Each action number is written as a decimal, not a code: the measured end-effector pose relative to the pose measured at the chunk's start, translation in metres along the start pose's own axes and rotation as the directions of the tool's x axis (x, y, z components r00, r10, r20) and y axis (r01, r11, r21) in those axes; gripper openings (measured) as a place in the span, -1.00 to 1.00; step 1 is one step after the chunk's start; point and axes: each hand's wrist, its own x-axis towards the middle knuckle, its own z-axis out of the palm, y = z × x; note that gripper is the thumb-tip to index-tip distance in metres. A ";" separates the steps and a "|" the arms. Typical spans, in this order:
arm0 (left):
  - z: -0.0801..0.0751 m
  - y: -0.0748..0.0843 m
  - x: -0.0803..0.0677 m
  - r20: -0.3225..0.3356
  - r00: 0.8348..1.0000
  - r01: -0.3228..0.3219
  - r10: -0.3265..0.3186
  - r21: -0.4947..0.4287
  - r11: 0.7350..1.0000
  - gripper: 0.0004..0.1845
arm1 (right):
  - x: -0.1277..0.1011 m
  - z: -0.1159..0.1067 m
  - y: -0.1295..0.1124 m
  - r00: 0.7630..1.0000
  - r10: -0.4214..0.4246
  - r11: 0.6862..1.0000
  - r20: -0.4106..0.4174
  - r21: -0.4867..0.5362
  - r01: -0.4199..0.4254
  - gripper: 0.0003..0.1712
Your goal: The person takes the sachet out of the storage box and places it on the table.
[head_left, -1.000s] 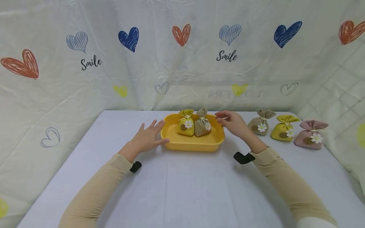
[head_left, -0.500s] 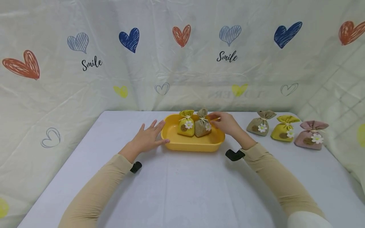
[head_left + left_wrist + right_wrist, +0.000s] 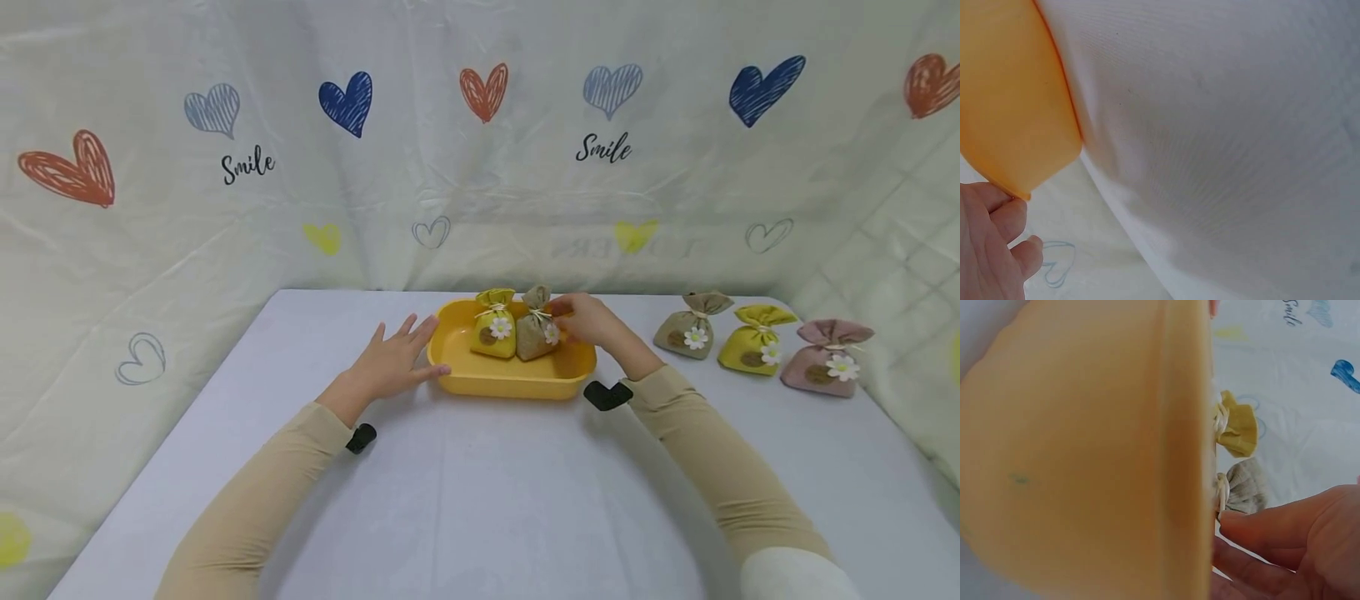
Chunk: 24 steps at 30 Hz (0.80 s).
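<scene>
White table (image 3: 480,500) | left hand (image 3: 393,362) spread flat, touching yellow tray (image 3: 510,382) | right hand (image 3: 588,323) fingers pinching tan sachet (image 3: 534,337) beside yellow sachet (image 3: 493,332)

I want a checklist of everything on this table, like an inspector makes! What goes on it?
Surface: white table, covered in plain cloth.
Job's things: yellow tray holding a yellow sachet and a brown sachet, side by side, upright.
Clutter: three more sachets stand right of the tray: brown, yellow, pink.
Grips: left hand rests flat against the tray's left rim; right hand touches the brown sachet in the tray.
Cables: nothing seen.
Surroundings: backdrop sheet printed with hearts and "Smile".
</scene>
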 end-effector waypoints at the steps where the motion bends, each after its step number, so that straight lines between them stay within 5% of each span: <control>1: 0.000 0.000 0.000 0.002 1.000 0.002 -0.002 0.000 1.000 0.07 | 0.001 0.000 0.001 1.000 0.004 1.000 0.008 0.003 -0.004 -0.51; 13: 0.000 0.001 -0.001 0.009 1.000 0.010 -0.010 0.003 1.000 0.06 | 0.007 0.000 0.001 0.995 0.057 0.995 0.087 0.074 -0.064 -0.29; 24: 0.000 0.001 -0.001 0.008 1.000 0.005 -0.005 0.005 1.000 0.07 | 0.011 0.004 0.003 0.997 0.041 0.997 0.060 0.058 -0.045 -0.32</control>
